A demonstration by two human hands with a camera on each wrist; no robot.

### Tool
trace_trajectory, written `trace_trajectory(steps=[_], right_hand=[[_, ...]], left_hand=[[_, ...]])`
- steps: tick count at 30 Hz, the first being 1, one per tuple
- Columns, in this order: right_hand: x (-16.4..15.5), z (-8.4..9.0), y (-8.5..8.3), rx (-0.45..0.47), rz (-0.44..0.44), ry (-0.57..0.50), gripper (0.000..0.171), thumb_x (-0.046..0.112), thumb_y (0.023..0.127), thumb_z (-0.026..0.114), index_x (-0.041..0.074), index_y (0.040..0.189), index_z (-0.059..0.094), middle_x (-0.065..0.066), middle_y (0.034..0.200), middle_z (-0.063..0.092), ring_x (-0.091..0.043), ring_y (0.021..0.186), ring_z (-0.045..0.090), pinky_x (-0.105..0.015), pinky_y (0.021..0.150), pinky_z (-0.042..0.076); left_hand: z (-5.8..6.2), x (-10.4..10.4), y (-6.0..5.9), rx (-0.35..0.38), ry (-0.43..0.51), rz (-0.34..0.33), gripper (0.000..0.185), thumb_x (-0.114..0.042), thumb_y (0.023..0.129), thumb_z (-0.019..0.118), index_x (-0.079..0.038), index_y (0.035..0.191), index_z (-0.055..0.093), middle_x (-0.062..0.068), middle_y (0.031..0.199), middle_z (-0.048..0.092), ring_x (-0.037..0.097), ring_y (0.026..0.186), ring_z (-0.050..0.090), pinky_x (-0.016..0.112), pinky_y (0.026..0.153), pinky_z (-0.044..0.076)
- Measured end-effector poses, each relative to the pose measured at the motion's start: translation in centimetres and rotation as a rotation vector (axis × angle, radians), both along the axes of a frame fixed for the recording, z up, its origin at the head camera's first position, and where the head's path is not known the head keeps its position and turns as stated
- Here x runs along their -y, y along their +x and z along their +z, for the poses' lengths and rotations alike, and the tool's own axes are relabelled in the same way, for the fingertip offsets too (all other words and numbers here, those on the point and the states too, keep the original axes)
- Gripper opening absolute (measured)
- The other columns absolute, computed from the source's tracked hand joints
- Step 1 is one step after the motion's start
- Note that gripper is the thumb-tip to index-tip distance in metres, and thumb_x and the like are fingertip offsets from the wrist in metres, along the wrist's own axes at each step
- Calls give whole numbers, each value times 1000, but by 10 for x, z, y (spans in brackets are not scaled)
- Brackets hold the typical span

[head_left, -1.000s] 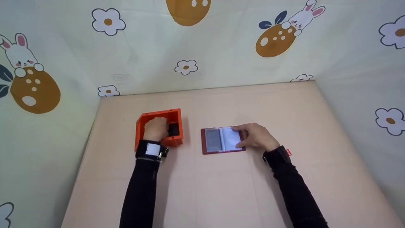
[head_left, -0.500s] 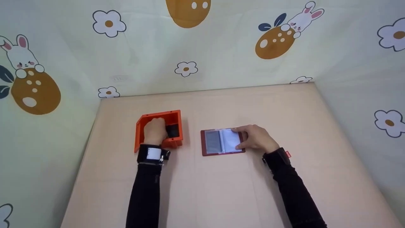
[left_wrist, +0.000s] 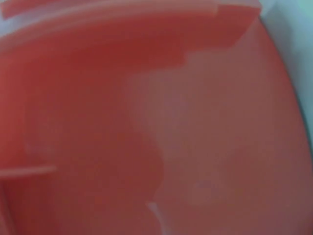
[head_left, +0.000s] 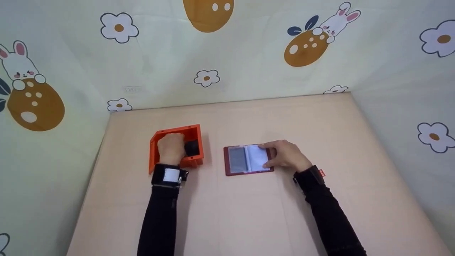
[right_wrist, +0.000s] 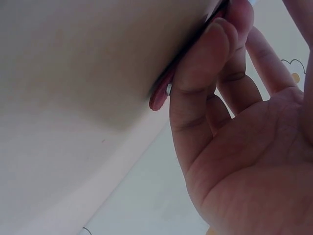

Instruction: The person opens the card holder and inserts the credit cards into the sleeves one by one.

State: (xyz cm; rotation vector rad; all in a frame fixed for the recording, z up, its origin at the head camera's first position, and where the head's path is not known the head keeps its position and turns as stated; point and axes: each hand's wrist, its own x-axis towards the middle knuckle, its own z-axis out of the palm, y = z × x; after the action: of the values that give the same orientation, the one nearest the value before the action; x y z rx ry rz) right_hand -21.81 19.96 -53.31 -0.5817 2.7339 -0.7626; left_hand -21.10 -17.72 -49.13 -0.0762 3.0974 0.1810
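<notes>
My left hand (head_left: pixel 171 148) reaches down into an orange plastic bin (head_left: pixel 201 142); its fingers are hidden by the hand's back and the bin. Beside it in the bin lies a dark, flat-looking item (head_left: pixel 192 148). The left wrist view is filled by a blurred orange bin wall (left_wrist: pixel 220 122). An open card holder (head_left: pixel 227 161) with a dark red cover and clear sleeves lies flat on the table. My right hand (head_left: pixel 286 154) holds its right side, thumb on the near part and a finger at the far edge. In the right wrist view, bent fingers (right_wrist: pixel 200 63) touch the holder's edge (right_wrist: pixel 159 98).
A beige-covered table (head_left: pixel 249 213) carries the bin on the left and the card holder near the middle. Pale fabric walls (head_left: pixel 160 53) printed with rabbits and flowers stand at the back and both sides.
The left hand stays in the bin and shifts only slightly within it. The right hand and card holder keep their place; the head view has moved a little.
</notes>
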Motion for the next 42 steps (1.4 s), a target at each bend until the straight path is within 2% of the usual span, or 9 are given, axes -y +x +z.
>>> trace_trajectory(steps=[6,11,17,23,27,32,35,37,42], right_hand=[[2,-1,1,-4,-3,-6,71,30,71,96,18,136,70,-12,133,70,-28,114,63,-50,101,50],[2,-1,1,-1,-3,-2,71,30,72,95,20,137,69,-12,132,70,-27,111,61,-50,99,50],[1,0,0,9,-9,-2,71,31,72,95,19,137,69,-10,128,70,-26,106,58,-48,99,50],[0,0,-1,-2,5,-2,71,31,72,95,19,137,69,-9,127,71,-25,106,59,-47,98,50],[-1,1,0,-6,9,6,71,31,73,95,18,138,69,-10,131,70,-26,108,60,-50,101,49],[-1,0,0,-10,13,7,71,32,73,95,18,138,69,-10,131,70,-28,111,61,-50,102,49],[-1,0,0,-12,17,-3,71,32,72,95,18,137,69,-10,131,70,-27,109,61,-49,101,50],[-2,-1,0,-19,23,-11,71,32,72,95,18,137,69,-10,128,71,-25,106,60,-48,97,51],[-2,-1,1,-23,23,-27,71,31,71,96,20,136,70,-8,125,72,-22,99,57,-43,91,50]], left_hand=[[6,15,4,55,247,-120,18,-3,81,85,-5,96,75,13,91,71,30,87,62,49,92,55],[5,36,1,49,380,-186,17,-15,81,89,-11,88,74,7,85,66,27,93,59,46,92,50],[5,55,1,23,494,-177,17,-20,92,80,-12,89,65,6,82,57,26,89,53,41,83,39],[6,61,4,9,547,-122,20,-24,108,55,-8,119,55,16,103,62,31,94,55,45,85,47],[0,56,3,-98,621,-73,28,-28,113,39,-4,127,45,18,103,58,31,91,55,40,78,45],[1,41,5,-383,727,27,31,-27,114,35,1,114,48,15,86,51,28,78,48,35,69,39],[4,32,7,-511,800,76,30,-25,114,36,2,109,50,13,82,51,26,74,47,30,65,38],[6,27,8,-552,841,100,30,-23,114,37,2,108,51,12,82,50,24,73,47,26,64,38],[9,10,10,-564,909,136,28,-21,114,37,2,105,51,8,78,43,22,70,45,24,62,35]])
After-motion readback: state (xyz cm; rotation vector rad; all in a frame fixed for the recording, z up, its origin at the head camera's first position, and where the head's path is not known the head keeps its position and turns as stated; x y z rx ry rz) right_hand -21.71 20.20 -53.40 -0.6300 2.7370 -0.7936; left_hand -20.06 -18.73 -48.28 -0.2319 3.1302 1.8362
